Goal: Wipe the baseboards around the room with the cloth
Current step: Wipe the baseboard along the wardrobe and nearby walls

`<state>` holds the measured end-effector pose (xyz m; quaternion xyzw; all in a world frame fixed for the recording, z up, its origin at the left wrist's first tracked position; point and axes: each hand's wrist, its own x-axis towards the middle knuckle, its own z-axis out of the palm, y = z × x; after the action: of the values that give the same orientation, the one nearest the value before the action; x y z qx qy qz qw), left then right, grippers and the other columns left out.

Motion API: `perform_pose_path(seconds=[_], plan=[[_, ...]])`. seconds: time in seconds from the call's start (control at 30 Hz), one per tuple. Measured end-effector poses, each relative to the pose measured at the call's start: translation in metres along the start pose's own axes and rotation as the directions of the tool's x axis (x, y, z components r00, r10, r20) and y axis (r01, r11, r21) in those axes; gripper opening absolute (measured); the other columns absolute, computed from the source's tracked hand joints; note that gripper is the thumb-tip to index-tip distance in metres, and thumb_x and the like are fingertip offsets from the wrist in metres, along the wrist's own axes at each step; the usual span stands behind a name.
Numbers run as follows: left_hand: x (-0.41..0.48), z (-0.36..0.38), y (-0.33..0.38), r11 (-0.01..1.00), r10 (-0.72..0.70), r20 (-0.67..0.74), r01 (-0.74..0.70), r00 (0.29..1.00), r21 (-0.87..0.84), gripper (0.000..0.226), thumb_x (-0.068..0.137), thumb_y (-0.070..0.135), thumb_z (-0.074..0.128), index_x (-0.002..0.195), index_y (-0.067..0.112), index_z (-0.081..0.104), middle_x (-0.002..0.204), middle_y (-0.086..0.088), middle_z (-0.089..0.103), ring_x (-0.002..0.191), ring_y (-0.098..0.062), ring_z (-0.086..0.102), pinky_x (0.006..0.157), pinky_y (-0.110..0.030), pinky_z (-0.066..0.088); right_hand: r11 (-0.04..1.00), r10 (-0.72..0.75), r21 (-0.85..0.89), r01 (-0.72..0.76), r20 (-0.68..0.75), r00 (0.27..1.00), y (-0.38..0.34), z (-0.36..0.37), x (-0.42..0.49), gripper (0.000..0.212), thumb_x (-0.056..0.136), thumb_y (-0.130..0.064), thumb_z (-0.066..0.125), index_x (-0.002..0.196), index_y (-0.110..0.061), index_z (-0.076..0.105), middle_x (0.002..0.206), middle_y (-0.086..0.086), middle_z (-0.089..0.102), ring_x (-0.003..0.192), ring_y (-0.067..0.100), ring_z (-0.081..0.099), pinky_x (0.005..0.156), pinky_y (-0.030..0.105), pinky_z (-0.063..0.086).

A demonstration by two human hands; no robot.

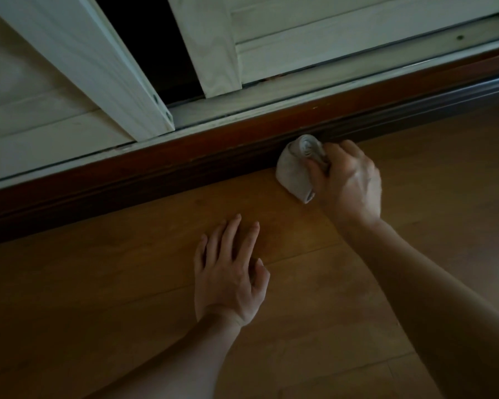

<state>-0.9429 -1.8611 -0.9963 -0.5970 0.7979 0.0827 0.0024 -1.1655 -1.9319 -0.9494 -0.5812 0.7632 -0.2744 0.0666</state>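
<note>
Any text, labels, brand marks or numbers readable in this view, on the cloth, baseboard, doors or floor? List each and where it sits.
None: no words, numbers or signs show anywhere.
cloth, bunched in the right hand: plain grey, no tag visible.
baseboard: bare dark wood.
sliding doors: only screw holes.
floor: wood grain only, under the left hand.

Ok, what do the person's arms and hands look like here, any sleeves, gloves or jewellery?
Both arms are bare as far as the view shows: no sleeves, no gloves. The left hand and right hand show no rings, watch or bracelet that I can make out, though the dim light hides fine detail. Nails look short and unpainted.
</note>
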Motion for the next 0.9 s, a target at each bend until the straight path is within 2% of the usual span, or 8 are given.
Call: perform_pose_path(seconds=[0.07,0.2,0.27,0.37,0.53,0.6,0.77,0.9], plan=[[0.0,0.0,0.0,1.0,0.002,-0.004,-0.002,1.0,0.001,0.058,0.093,0.048,0.035,0.15,0.037,0.035,0.16,0.002,0.029,0.147,-0.023,0.027,0.121,-0.049,0.018,1.0,0.018,-0.01,-0.018,0.004,1.0,0.002,-0.002,0.001,0.029,0.097,-0.036,0.059,0.105,-0.009,0.066,0.101,0.007,0.061,0.08,0.025,0.061,0.063,0.033,0.044],[0.0,0.0,0.0,1.0,-0.002,-0.007,0.002,1.0,0.004,0.057,0.093,0.048,0.034,0.149,0.037,0.037,0.16,0.001,0.031,0.146,-0.024,0.028,0.12,-0.05,0.02,0.996,-0.091,0.008,0.09,0.066,0.994,-0.014,0.003,0.0,0.031,0.098,-0.038,0.056,0.11,-0.011,0.066,0.106,0.006,0.061,0.083,0.022,0.061,0.066,0.033,0.048],[0.0,0.001,0.0,1.0,0.003,-0.008,-0.003,1.0,0.009,0.057,0.093,0.048,0.034,0.149,0.037,0.037,0.16,0.001,0.032,0.146,-0.024,0.029,0.12,-0.051,0.02,0.996,-0.088,0.007,0.087,0.06,0.994,-0.013,0.005,0.001,0.031,0.098,-0.038,0.056,0.11,-0.01,0.066,0.106,0.006,0.061,0.083,0.024,0.062,0.066,0.037,0.05],[0.001,0.002,-0.001,1.0,0.003,-0.005,-0.003,1.0,0.009,0.058,0.093,0.048,0.035,0.149,0.037,0.036,0.159,0.002,0.031,0.145,-0.024,0.03,0.12,-0.051,0.021,0.999,-0.04,0.03,0.04,0.007,0.999,-0.014,0.009,-0.002,0.03,0.097,-0.036,0.059,0.107,-0.009,0.066,0.103,0.007,0.061,0.081,0.026,0.062,0.063,0.032,0.043],[0.0,0.003,0.0,1.0,0.012,-0.029,-0.011,1.0,0.022,0.057,0.092,0.047,0.036,0.149,0.037,0.037,0.159,0.001,0.032,0.144,-0.023,0.029,0.118,-0.048,0.017,0.993,-0.116,0.003,0.116,0.065,0.991,-0.02,0.012,-0.001,0.029,0.097,-0.039,0.058,0.107,-0.013,0.066,0.104,0.004,0.062,0.08,0.023,0.062,0.061,0.03,0.043],[0.0,0.003,-0.001,1.0,0.014,-0.037,-0.013,0.999,0.018,0.058,0.092,0.047,0.036,0.149,0.037,0.038,0.158,0.001,0.033,0.144,-0.024,0.029,0.118,-0.049,0.019,0.997,-0.076,-0.006,0.077,0.045,0.996,-0.005,0.005,0.004,0.028,0.096,-0.039,0.058,0.107,-0.014,0.066,0.104,0.004,0.062,0.081,0.022,0.061,0.063,0.033,0.046],[0.0,0.001,0.0,1.0,0.008,-0.02,-0.007,1.0,0.023,0.058,0.093,0.049,0.033,0.149,0.036,0.037,0.159,0.001,0.032,0.144,-0.024,0.028,0.117,-0.051,0.023,0.993,0.119,-0.016,-0.121,-0.075,0.99,0.041,-0.02,0.012,0.028,0.095,-0.035,0.059,0.107,-0.012,0.069,0.105,0.008,0.065,0.09,0.024,0.061,0.068,0.033,0.044],[0.0,0.0,0.001,1.0,-0.002,-0.014,0.003,1.0,0.015,0.058,0.093,0.048,0.033,0.148,0.036,0.039,0.159,0.0,0.033,0.144,-0.025,0.028,0.116,-0.052,0.024,0.992,0.117,-0.034,-0.119,-0.067,0.991,0.039,-0.019,0.013,0.027,0.095,-0.035,0.059,0.101,-0.01,0.068,0.098,0.004,0.062,0.08,0.016,0.054,0.065,0.027,0.036]])
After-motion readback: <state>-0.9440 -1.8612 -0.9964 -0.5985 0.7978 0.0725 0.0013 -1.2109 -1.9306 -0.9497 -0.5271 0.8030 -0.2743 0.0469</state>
